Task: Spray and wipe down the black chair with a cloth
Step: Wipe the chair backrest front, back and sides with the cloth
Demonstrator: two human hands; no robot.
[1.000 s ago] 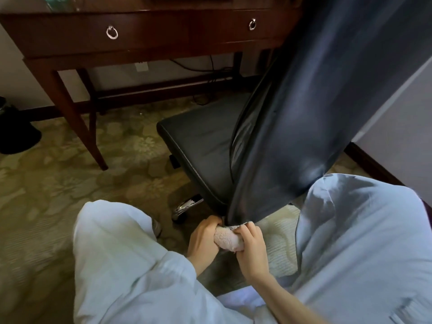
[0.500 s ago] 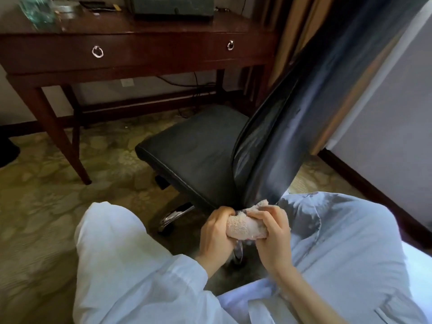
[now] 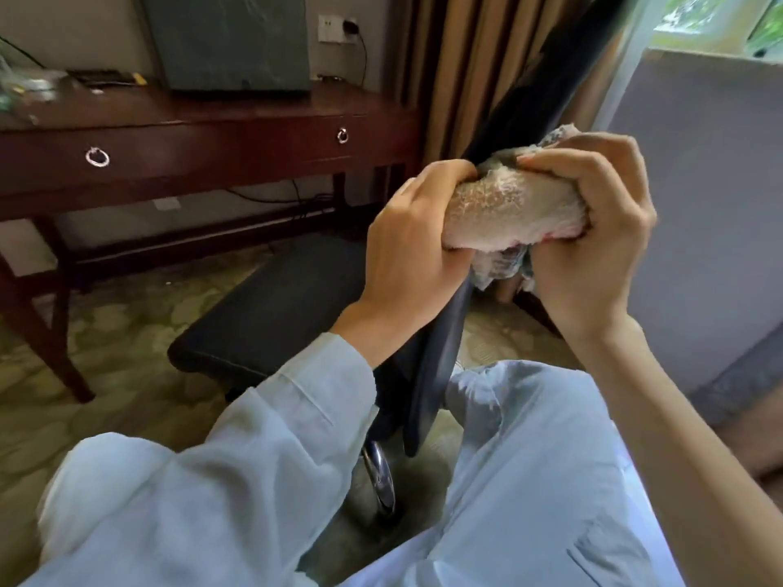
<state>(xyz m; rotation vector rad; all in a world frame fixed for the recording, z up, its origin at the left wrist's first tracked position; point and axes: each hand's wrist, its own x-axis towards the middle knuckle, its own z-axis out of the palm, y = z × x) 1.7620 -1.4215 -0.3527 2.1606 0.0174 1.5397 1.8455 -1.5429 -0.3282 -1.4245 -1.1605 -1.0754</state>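
both the left hand and right hand squeeze the soft, limp cloth, bunched between them around the chair back's stiff edge.

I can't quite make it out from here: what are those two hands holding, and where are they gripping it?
A bunched cloth, wrapped over the chair's backrest edge: left hand grips its left end, right hand its right.

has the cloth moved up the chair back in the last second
Yes. The cloth, gripped by both hands, was at the bottom edge of the chair back; now it is wrapped around that edge well above the seat.
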